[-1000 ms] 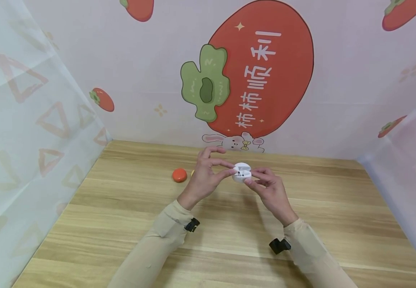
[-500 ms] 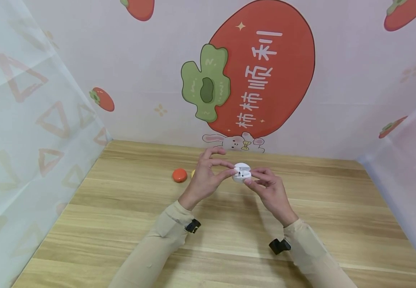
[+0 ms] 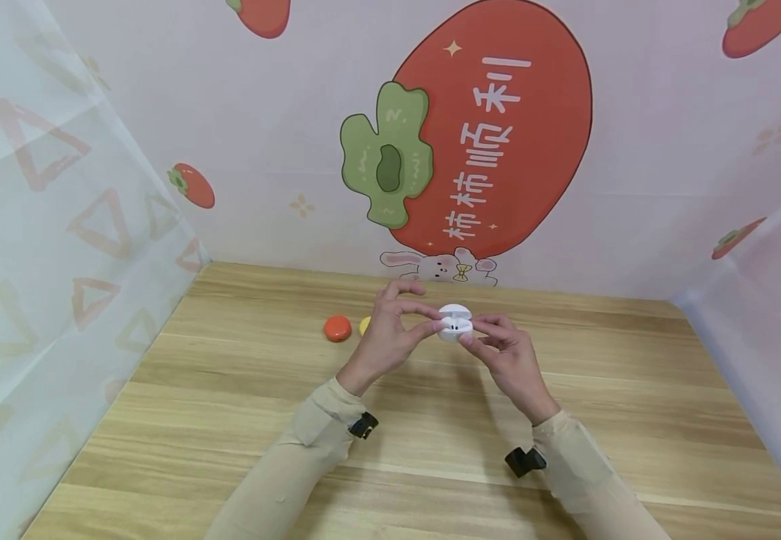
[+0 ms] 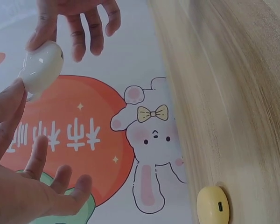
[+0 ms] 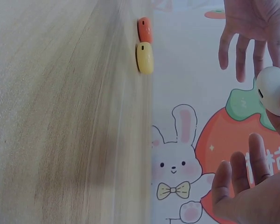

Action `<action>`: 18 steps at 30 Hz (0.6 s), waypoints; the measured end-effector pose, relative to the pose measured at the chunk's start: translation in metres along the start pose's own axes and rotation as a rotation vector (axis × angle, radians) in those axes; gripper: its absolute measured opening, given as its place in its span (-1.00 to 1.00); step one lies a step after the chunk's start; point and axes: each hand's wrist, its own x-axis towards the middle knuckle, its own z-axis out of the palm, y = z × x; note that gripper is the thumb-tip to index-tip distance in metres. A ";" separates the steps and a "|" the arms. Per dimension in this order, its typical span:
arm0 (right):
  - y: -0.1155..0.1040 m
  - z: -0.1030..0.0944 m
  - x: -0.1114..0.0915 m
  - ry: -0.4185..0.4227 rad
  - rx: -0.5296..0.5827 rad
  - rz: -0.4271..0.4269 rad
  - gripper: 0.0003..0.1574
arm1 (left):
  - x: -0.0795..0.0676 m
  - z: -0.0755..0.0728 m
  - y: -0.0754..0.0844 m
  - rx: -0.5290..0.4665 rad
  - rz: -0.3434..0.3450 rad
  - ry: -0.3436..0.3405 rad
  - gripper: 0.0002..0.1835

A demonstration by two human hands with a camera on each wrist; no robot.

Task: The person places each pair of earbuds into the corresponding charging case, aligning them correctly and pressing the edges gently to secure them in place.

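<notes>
A white earbud case (image 3: 455, 332) is held above the table with its lid (image 3: 455, 310) raised. Two small dark spots show on the white earbuds (image 3: 453, 325) inside. My right hand (image 3: 513, 360) grips the case from the right, thumb in front and fingers behind. On the left side, the thumb and index finger of my left hand (image 3: 385, 334) pinch one earbud at the case opening, mostly hidden by the fingertips. The other left fingers are spread away. In the left wrist view the glossy case (image 4: 44, 67) sits between both hands' fingertips.
An orange rounded case (image 3: 337, 328) lies on the wooden table (image 3: 262, 405) at the left. Beside it is a yellow case (image 5: 145, 58), partly hidden by my left hand in the head view. A printed cloth backdrop (image 3: 282, 120) stands behind the table.
The earbud in my left fingers has sunk slightly into the case, and its dark spot now sits closer to the other one. My right hand has stayed in place.
</notes>
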 end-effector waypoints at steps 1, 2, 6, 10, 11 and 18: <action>0.000 0.000 0.000 -0.001 0.001 -0.001 -0.68 | 0.000 0.000 0.000 0.003 -0.004 0.001 -0.90; 0.000 0.000 0.000 0.000 0.002 -0.002 -0.68 | 0.000 0.000 0.001 0.005 -0.011 0.001 -0.90; -0.001 -0.001 0.000 -0.002 0.003 -0.008 -0.68 | -0.001 -0.001 0.002 0.012 -0.043 -0.006 -0.89; 0.000 -0.001 -0.001 0.001 0.000 -0.010 -0.68 | 0.000 -0.001 0.002 0.015 -0.094 -0.025 -0.88; 0.000 -0.001 -0.001 0.002 0.000 -0.011 -0.68 | 0.000 -0.001 0.002 0.013 -0.110 -0.031 -0.89; 0.000 -0.001 -0.001 0.003 0.000 -0.013 -0.68 | 0.000 -0.004 0.004 -0.002 -0.179 -0.065 -0.88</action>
